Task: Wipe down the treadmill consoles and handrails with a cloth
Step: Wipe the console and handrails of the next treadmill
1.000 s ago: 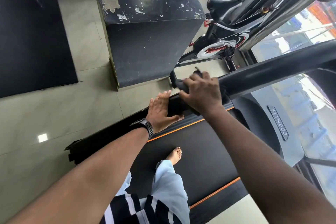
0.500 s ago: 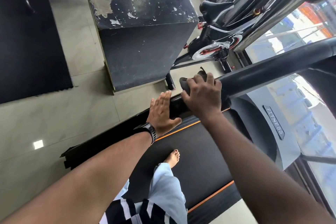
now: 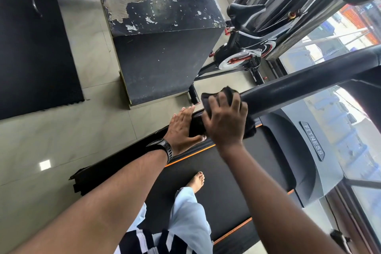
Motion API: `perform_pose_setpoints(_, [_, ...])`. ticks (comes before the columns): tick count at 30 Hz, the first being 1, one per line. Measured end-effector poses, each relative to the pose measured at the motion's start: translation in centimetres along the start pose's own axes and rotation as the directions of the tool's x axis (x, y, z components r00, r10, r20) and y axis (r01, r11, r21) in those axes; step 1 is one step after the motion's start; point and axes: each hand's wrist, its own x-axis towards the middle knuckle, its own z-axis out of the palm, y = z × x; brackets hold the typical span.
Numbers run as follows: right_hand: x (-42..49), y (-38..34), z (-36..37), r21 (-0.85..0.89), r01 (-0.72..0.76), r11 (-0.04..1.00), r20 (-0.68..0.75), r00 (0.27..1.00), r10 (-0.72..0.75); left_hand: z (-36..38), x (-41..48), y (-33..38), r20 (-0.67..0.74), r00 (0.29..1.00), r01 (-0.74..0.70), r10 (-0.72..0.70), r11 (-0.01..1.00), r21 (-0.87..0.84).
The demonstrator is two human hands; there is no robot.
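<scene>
A thick black handrail (image 3: 305, 84) of the treadmill runs from the middle of the view up to the right. My right hand (image 3: 224, 121) holds a dark cloth (image 3: 210, 97) wrapped over the rail near its end, fingers curled round it. My left hand (image 3: 181, 128), with a black watch on the wrist, rests on the very end of the rail with straight fingers and the thumb underneath. Below lies the treadmill belt (image 3: 222, 175) with orange edge lines, where my bare foot stands.
A worn black box (image 3: 165, 47) stands on the tiled floor beyond the rail. An exercise bike (image 3: 247, 47) is at the upper right, by large windows. A black rubber mat (image 3: 31, 57) covers the floor at left. The grey motor cover (image 3: 309, 150) reads FITNESS.
My right hand with the cloth has slid slightly along the rail toward the right and up. The left hand has stayed on the rail's end.
</scene>
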Motion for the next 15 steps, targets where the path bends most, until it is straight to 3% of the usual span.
perform_pose_setpoints(2, [-2.0, -0.8, 0.7, 0.022, 0.072, 0.997, -0.031, 0.997, -0.071, 0.0, 0.0, 0.1, -0.008, 1.000, 0.010, -0.010, 1.000, -0.010])
perform_pose_setpoints(4, [-0.9, -0.1, 1.0, 0.028, 0.238, 0.971, -0.034, 0.971, -0.237, 0.1, 0.0, 0.1, -0.009, 1.000, 0.028, -0.028, 1.000, -0.008])
perform_pose_setpoints(6, [1.8, 1.3, 0.3, -0.011, 0.334, 0.942, 0.028, 0.942, -0.334, 0.1, 0.1, 0.0, -0.008, 1.000, 0.027, -0.027, 1.000, -0.004])
perform_pose_setpoints(8, [4.1, 2.9, -0.6, -0.037, 0.236, 0.971, 0.103, 0.967, -0.232, 0.1, 0.1, -0.2, 0.002, 1.000, 0.010, -0.010, 1.000, -0.001])
perform_pose_setpoints(12, [1.6, 1.8, -0.6, -0.045, -0.054, 0.998, 0.041, 0.998, 0.055, -0.1, 0.1, 0.0, 0.022, 1.000, 0.002, -0.002, 1.000, 0.009])
perform_pose_setpoints(15, [-1.4, -0.4, 0.5, 0.004, 0.074, 0.997, 0.002, 0.997, -0.074, 0.0, 0.2, -0.1, 0.005, 1.000, 0.028, -0.028, 1.000, 0.000])
